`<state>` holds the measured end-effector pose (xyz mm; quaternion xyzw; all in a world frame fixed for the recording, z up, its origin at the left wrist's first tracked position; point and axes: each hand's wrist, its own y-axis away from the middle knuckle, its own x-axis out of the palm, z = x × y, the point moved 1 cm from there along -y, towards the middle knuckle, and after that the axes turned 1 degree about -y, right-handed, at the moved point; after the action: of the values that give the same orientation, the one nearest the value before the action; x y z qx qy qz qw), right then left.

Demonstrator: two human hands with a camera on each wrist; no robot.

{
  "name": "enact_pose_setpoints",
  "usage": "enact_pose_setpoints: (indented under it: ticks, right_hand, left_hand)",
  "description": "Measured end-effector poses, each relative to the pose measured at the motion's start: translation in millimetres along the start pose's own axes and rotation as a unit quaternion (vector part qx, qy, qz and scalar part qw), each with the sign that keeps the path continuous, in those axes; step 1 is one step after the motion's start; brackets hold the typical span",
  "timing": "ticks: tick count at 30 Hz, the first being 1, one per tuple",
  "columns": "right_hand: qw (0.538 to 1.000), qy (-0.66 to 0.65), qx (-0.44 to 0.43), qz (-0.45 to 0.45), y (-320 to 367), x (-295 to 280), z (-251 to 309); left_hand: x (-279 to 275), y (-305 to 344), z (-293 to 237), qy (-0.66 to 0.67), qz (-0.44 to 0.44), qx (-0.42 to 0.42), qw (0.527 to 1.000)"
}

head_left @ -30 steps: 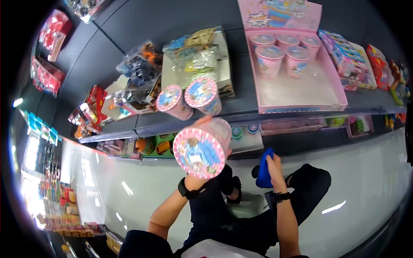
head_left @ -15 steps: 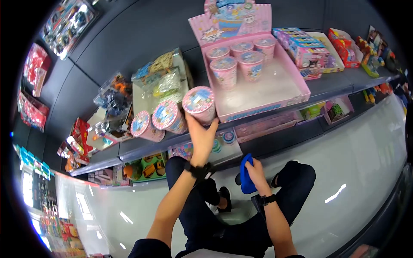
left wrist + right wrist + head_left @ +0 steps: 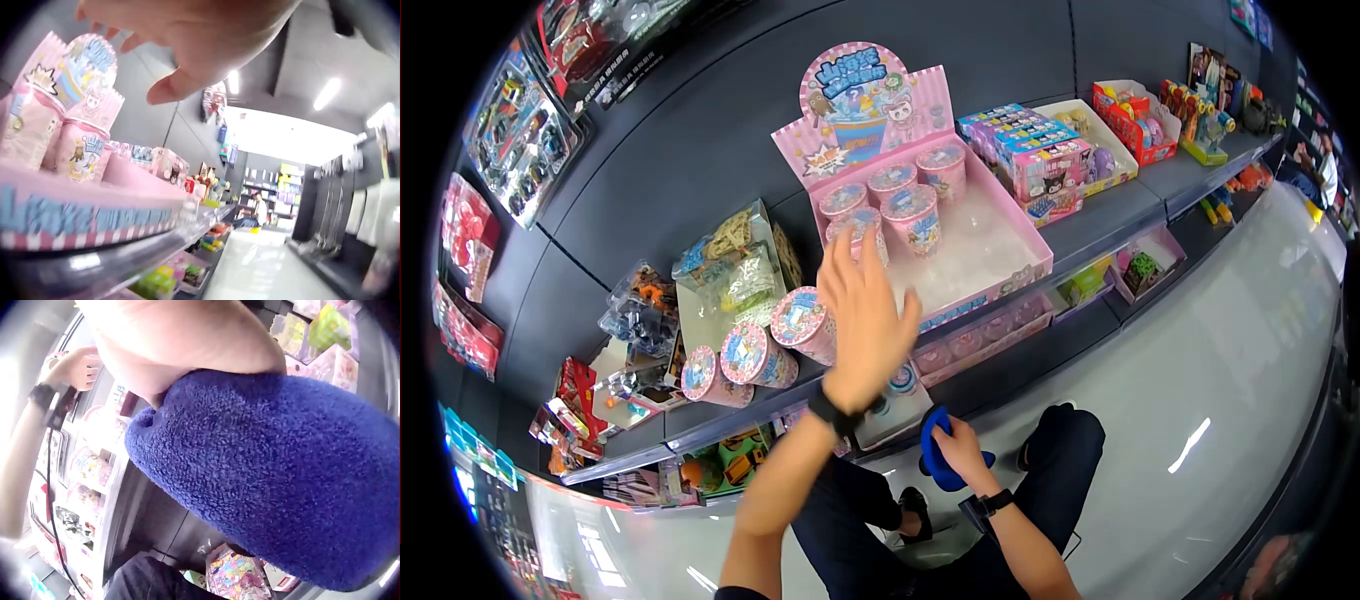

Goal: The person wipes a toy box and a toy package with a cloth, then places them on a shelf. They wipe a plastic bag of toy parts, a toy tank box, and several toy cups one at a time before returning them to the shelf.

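My left hand (image 3: 865, 325) reaches up over the front left corner of the pink display box (image 3: 990, 262), its fingers spread and holding nothing. The fingertips overlap the front left pink cup (image 3: 862, 222) in the head view. Several lidded pink cups stand in the back left part of the box, one a patterned cup (image 3: 915, 228) beside my fingers. On the shelf left of the box stand three more of these cups, the nearest cup (image 3: 798, 315) beside my left hand. Low in front of the shelf, my right hand (image 3: 963, 452) grips a folded blue towel (image 3: 262, 469).
An open box of bagged toys (image 3: 745, 275) stands behind the loose cups. Stacked small boxes (image 3: 1035, 160) are right of the display box. The dark shelf edge (image 3: 1090, 238) runs along the front, above a lower shelf with a pink tray (image 3: 1150, 262).
My left hand set a pink cup down on the shelf beside two others, let go, and moved up and right to the display box. The right hand still holds the towel.
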<state>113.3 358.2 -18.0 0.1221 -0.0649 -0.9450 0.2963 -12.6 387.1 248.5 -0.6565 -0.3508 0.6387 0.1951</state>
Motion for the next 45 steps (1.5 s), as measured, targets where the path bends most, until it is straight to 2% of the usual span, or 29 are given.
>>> enact_pose_setpoints:
  ticks: [2, 4, 7, 10, 13, 17, 18, 19, 21, 22, 24, 25, 27, 29, 31, 32, 33, 34, 36, 37, 38, 39, 41, 42, 43, 45]
  right_hand:
    - [1.000, 0.022, -0.006, 0.000, 1, 0, 7]
    - [1.000, 0.024, -0.007, 0.003, 1, 1, 9]
    - [1.000, 0.026, -0.001, 0.010, -1, 4, 6]
    - [1.000, 0.023, 0.001, 0.010, -2, 3, 10]
    - [0.999, 0.033, -0.009, 0.003, -3, 4, 8]
    - [1.000, 0.026, -0.007, 0.012, -1, -1, 14]
    - [1.000, 0.028, -0.005, 0.012, -1, -2, 18]
    - [0.999, 0.033, -0.002, 0.014, 1, -3, 21]
    - [1.000, 0.020, -0.014, 0.011, 0, -4, 20]
    - [1.000, 0.002, -0.027, 0.003, -1, -3, 15]
    - [0.996, -0.057, -0.060, -0.027, -2, -1, 14]
    - [0.992, -0.073, -0.077, -0.072, -9, 7, 2]
    - [0.968, -0.234, -0.087, -0.037, -12, 7, -3]
    - [0.906, -0.411, -0.092, 0.047, 3, -9, 13]
    - [0.954, -0.275, -0.105, 0.052, 16, -28, 35]
    - [0.946, -0.257, -0.190, 0.058, 16, -29, 28]
    - [0.938, -0.050, -0.340, 0.056, 21, -47, 44]
    - [0.867, 0.127, -0.483, 0.000, 27, -65, 59]
    - [0.928, -0.097, -0.349, 0.090, 29, -46, -8]
    - [0.933, -0.204, -0.240, 0.172, 30, -39, -28]
    - [0.918, -0.308, -0.116, 0.222, 32, -32, -48]
    - [0.918, -0.292, -0.066, 0.259, 38, -34, -21]
    - [0.904, -0.293, -0.035, 0.311, 42, -20, -4]
    - [0.895, -0.292, -0.019, 0.336, 44, -14, 4]
    - [0.897, -0.301, 0.002, 0.325, 41, -9, 0]
    - [0.889, -0.351, 0.083, 0.283, 43, -13, 9]
  left_hand:
    - [26, -46, 30, -0.034, 0.061, -0.011, 0.998]
    - [29, -97, 53, -0.014, 0.306, -0.088, 0.948]
    - [28, -127, 64, -0.132, 0.432, -0.076, 0.889]
    - [66, -126, 105, -0.147, 0.447, -0.078, 0.879]
    - [69, -129, 102, -0.160, 0.451, -0.163, 0.863]
    - [71, -132, 113, -0.156, 0.412, -0.213, 0.872]
    - [59, -136, 105, -0.137, 0.408, -0.182, 0.884]
    - [48, -137, 95, -0.171, 0.372, -0.144, 0.901]
    - [26, -133, 73, -0.238, 0.296, -0.070, 0.923]
    - [23, -128, 76, -0.252, 0.230, -0.021, 0.940]
    - [-10, -119, 57, -0.191, 0.227, -0.004, 0.955]
    - [-30, -109, 46, -0.161, 0.229, 0.002, 0.960]
    - [-63, -71, 26, 0.013, 0.204, 0.022, 0.979]
    - [-94, -23, 12, 0.190, 0.156, 0.039, 0.969]
    - [-108, 43, 15, 0.258, 0.147, -0.010, 0.955]
    - [-114, 69, 12, 0.330, 0.174, -0.060, 0.926]
    - [-116, 91, 10, 0.399, 0.199, -0.109, 0.888]
    - [-114, 112, 13, 0.390, 0.229, -0.105, 0.886]
    - [-95, 149, 19, 0.394, 0.264, -0.108, 0.874]
    - [-79, 165, 17, 0.407, 0.262, -0.112, 0.868]
    - [-65, 175, 16, 0.412, 0.267, -0.118, 0.863]
    - [-48, 189, 21, 0.446, 0.244, -0.141, 0.850]
    - [-22, 201, 38, 0.456, 0.262, -0.132, 0.840]
    - [-14, 208, 42, 0.471, 0.274, -0.181, 0.818]
    - [-10, 214, 44, 0.486, 0.284, -0.227, 0.794]
    - [-8, 219, 50, 0.471, 0.302, -0.254, 0.789]
